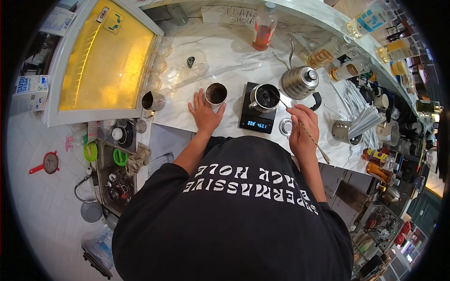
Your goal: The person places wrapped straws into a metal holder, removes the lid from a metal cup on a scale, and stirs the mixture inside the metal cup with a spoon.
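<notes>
My left hand (207, 115) rests on the counter around the near side of a white cup (222, 105) with dark brown grounds in it. Thumb and index finger lie against the cup; the other fingers spread on the counter. In my right hand (303, 129) is a long bar spoon (312, 139) with a twisted handle. Its far end reaches into a steel pitcher (265, 108) of dark liquid. This pitcher stands on a black digital scale (248, 114) with a lit blue display. A steel gooseneck kettle (300, 82) stands beyond my right hand.
A small round metal piece (285, 126) lies beside the scale. A bottle of reddish liquid (265, 28) stands at the back. Right are a holder of straws (347, 131) and several bottles. Left are a small metal jug (153, 100), a yellow-lit fridge (108, 56) and a sink (105, 164).
</notes>
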Demonstrator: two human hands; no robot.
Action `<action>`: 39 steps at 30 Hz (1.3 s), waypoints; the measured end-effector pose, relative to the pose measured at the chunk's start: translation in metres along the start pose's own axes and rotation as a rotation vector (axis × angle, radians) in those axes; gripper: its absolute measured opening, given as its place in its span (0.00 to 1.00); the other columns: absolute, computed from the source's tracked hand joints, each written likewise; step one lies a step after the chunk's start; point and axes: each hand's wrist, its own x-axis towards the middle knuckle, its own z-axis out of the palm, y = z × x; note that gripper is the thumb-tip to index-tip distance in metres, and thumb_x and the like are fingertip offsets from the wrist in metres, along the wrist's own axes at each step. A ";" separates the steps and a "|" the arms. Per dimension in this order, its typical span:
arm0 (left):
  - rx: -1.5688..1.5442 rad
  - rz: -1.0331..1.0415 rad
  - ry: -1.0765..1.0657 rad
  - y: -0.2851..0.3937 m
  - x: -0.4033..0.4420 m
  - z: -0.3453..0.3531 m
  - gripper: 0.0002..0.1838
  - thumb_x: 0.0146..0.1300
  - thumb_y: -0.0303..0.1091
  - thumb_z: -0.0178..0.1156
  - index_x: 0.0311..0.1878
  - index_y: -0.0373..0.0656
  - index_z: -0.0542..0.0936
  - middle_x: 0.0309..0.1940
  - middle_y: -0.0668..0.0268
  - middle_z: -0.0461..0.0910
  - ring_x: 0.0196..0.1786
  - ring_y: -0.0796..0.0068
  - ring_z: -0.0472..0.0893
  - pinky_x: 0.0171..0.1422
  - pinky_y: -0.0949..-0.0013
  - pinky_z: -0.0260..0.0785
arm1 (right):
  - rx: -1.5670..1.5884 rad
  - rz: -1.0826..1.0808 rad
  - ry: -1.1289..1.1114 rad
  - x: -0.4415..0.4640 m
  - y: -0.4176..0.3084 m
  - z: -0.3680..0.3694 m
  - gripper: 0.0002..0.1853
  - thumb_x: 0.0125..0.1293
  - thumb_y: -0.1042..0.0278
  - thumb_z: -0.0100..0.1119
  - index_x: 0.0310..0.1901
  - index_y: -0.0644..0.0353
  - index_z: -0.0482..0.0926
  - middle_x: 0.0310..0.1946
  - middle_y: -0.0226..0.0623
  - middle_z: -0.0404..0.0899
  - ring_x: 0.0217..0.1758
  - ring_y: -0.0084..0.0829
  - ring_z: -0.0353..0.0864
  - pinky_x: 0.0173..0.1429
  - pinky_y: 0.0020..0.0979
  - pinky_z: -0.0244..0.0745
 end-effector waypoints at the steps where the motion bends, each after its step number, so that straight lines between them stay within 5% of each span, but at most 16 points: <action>1: 0.006 0.000 0.001 -0.001 0.000 0.002 0.42 0.63 0.61 0.72 0.72 0.41 0.80 0.85 0.55 0.61 0.87 0.46 0.55 0.85 0.26 0.39 | -0.002 -0.014 -0.001 0.000 0.003 -0.002 0.08 0.78 0.75 0.59 0.51 0.61 0.87 0.49 0.41 0.89 0.62 0.46 0.84 0.64 0.42 0.78; 39: -0.001 0.012 0.000 -0.003 -0.001 0.002 0.42 0.64 0.63 0.70 0.74 0.45 0.79 0.84 0.54 0.62 0.87 0.46 0.55 0.86 0.28 0.37 | 0.066 0.019 -0.018 -0.004 0.012 -0.004 0.09 0.74 0.75 0.63 0.52 0.59 0.86 0.49 0.41 0.89 0.61 0.46 0.84 0.66 0.45 0.74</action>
